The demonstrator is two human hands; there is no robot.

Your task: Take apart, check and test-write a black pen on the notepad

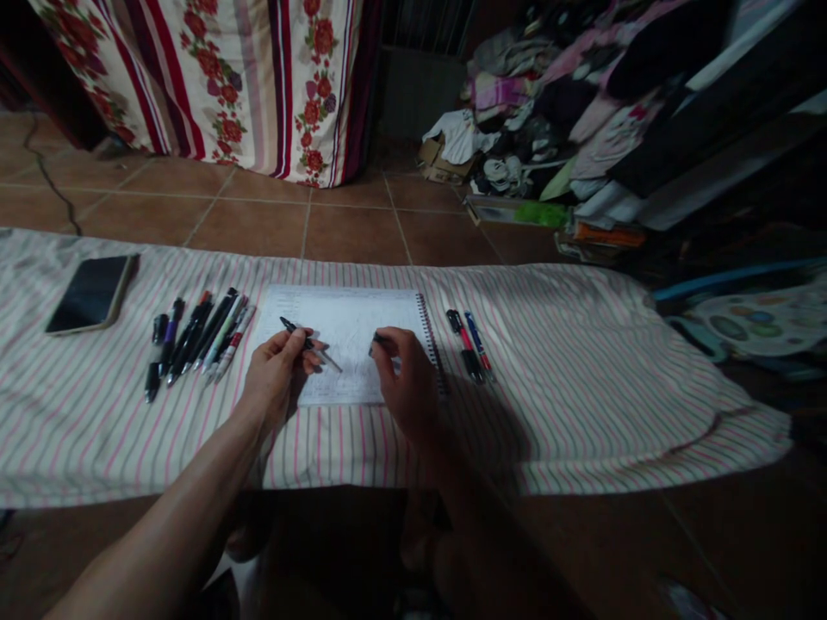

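Observation:
Over a white spiral notebook (pixel 349 301) my left hand (pixel 275 366) grips a pen (pixel 328 357), dark at its upper end and pale toward the lower end. A few centimetres to the right, my right hand (pixel 410 375) pinches a small dark piece (pixel 376 343), possibly a pen cap. The page beneath carries faint marks that I cannot read. Left of the notebook lies a row of several pens (pixel 194 331). Beyond the spiral binding, a red and black pen (pixel 465 344) and a blue pen (pixel 479 344) rest side by side.
A smartphone (pixel 91 294) lies at the left on the striped cloth (pixel 581 370). Behind are a tiled floor (pixel 258 220), a floral curtain (pixel 220 77) and a heap of clothes (pixel 517 103). A patterned light-blue object (pixel 768 319) stands at the right.

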